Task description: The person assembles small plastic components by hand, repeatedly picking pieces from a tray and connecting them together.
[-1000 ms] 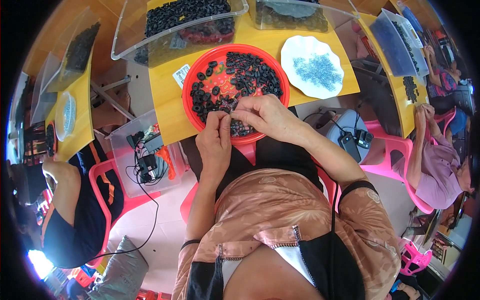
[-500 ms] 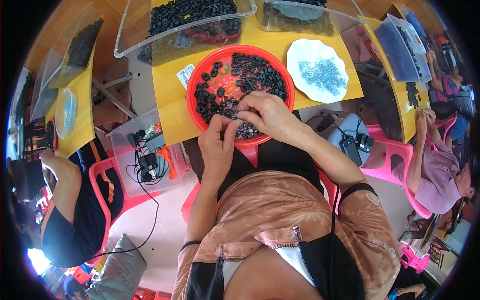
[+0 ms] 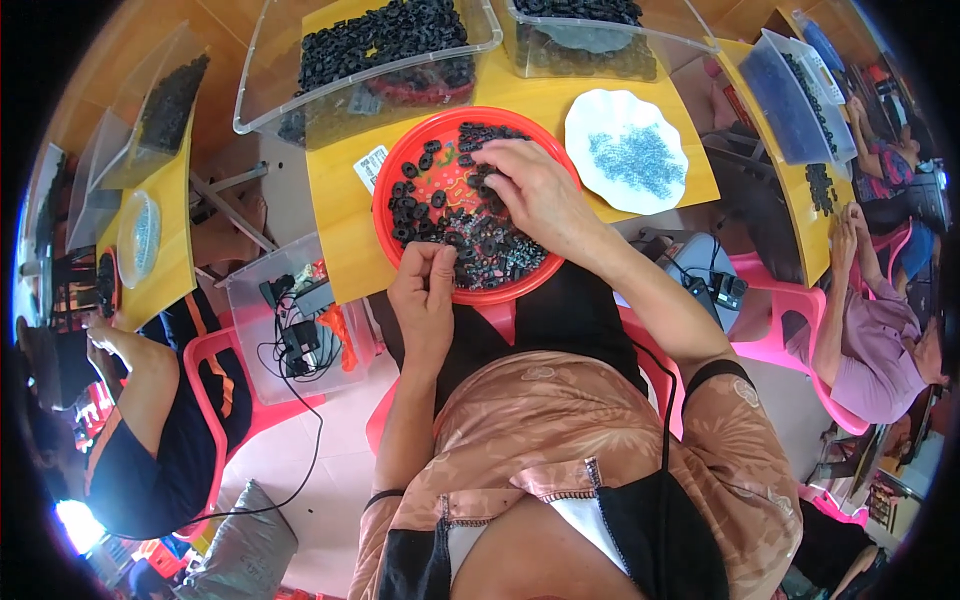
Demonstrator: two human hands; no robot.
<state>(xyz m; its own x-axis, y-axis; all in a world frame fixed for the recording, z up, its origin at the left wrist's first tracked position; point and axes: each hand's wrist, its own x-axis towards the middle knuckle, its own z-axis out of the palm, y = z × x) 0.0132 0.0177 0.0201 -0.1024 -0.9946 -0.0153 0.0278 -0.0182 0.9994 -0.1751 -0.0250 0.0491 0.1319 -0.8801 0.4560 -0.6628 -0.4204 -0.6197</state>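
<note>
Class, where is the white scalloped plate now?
In the head view, the white scalloped plate sits on the yellow table, right of the round red tray.

We hold our left hand [image 3: 422, 283] at the near left of a round red basin [image 3: 500, 295], thumb and forefinger close together, though we cannot tell whether a piece sits between them. Our right hand [image 3: 535, 195] curves over the black parts [image 3: 403, 212] inside, thumb and fingertips apart. On the yellow table [image 3: 340, 250], we see a scalloped white plate [image 3: 605, 107] of small translucent bluish pieces [image 3: 640, 165] just beside the basin.
</note>
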